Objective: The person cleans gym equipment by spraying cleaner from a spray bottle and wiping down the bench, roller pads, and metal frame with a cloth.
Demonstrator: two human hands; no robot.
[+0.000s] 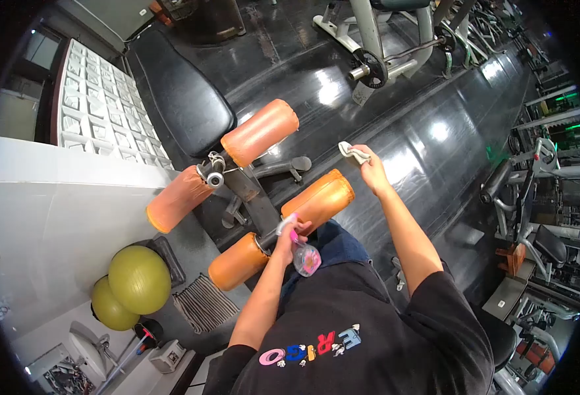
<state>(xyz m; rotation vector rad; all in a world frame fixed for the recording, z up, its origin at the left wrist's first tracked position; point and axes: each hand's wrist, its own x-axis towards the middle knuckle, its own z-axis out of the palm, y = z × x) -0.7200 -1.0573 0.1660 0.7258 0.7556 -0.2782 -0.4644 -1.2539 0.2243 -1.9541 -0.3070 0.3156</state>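
Note:
My left hand (285, 246) is wrapped round the neck of a clear spray bottle (307, 261) with a pink and white trigger head. It is just in front of the nearer pair of orange foam rollers, the right roller (319, 201) and the left roller (238, 262). Out to the right, my right hand (371, 172) grips a folded pale cloth (354, 153) above the dark floor. Beyond, the farther orange rollers (261, 133) sit at the end of a bench with a black pad (181, 95).
Two green exercise balls (139, 281) and a striped mat (205, 303) are at lower left, by the white wall (72, 191). A weight machine with a plate (373, 69) stands at the top. More gym machines (533, 174) line the right side.

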